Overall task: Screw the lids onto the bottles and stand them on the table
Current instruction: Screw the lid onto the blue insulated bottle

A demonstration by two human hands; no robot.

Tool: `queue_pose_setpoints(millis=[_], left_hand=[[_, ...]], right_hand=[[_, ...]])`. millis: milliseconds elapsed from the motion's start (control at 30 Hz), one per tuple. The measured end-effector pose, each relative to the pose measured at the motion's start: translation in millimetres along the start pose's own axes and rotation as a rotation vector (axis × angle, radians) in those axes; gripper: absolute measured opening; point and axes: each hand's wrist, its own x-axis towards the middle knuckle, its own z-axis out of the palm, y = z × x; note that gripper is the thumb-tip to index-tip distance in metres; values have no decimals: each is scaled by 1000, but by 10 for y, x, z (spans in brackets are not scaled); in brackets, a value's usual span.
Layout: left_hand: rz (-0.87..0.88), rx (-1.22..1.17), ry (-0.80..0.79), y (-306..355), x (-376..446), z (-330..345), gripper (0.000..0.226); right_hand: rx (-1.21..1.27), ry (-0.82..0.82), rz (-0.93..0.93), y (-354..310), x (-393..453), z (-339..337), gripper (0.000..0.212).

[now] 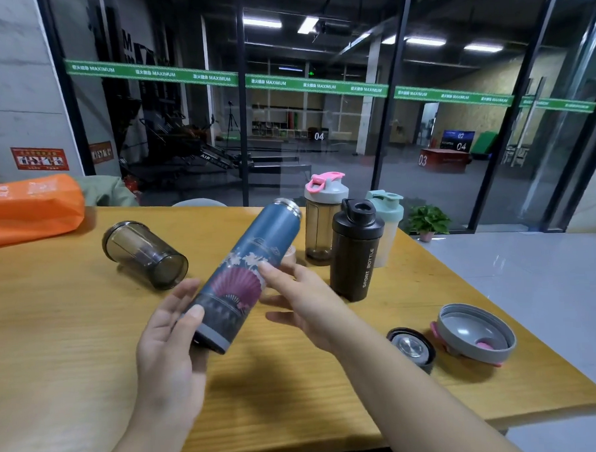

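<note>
Left hand (168,337) cups the blue flask (247,279) at its base, fingers loosely curled round it. Flask's long axis tilts far-right, open mouth up. Right hand (303,304) touches its side, fingers spread. Its black lid (411,349) lies right on the surface (72,338), nearer the right hand.

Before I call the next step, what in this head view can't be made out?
- Blue flask: base and far side hidden by the left hand and right hand.
- Small object behind the flask: mostly covered, unidentifiable.
- Mint-lidded bottle: body hidden behind the black bottle.
- Orange bag: cut off by the left edge.
</note>
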Motion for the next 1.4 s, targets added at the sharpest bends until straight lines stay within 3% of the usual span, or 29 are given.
queue_pose_setpoints(millis=[200,333,467,567,667,800,1000,1133,1400], left_hand=[[-89,-8,-118,-38,116,-108,37],[-92,168,-156,-27,270,-179,43],[177,631,67,-53,495,-161,18],[366,1154,157,-143,763,-202,46],[310,1421,175,-266,1027,-236,64],[203,1616,100,-418,1316,-318,73],[74,1741,18,-529,1512,-351,79],[87,1780,13,-540,1608,-318,82],[124,1586,159,-553,1771,-190,64]], right_hand=[[222,32,-59,-7,90,139,52],[120,86,-134,3,119,112,55],[30,116,-213,-14,146,50,56],[23,119,-219,-76,154,17,58],[3,146,-217,-104,177,-9,65],[-58,162,-233,-108,176,-68,64],[-159,209,-246,-52,218,-211,77],[-177,248,-254,-19,251,-290,91],[-152,252,-239,-3,298,-379,79]])
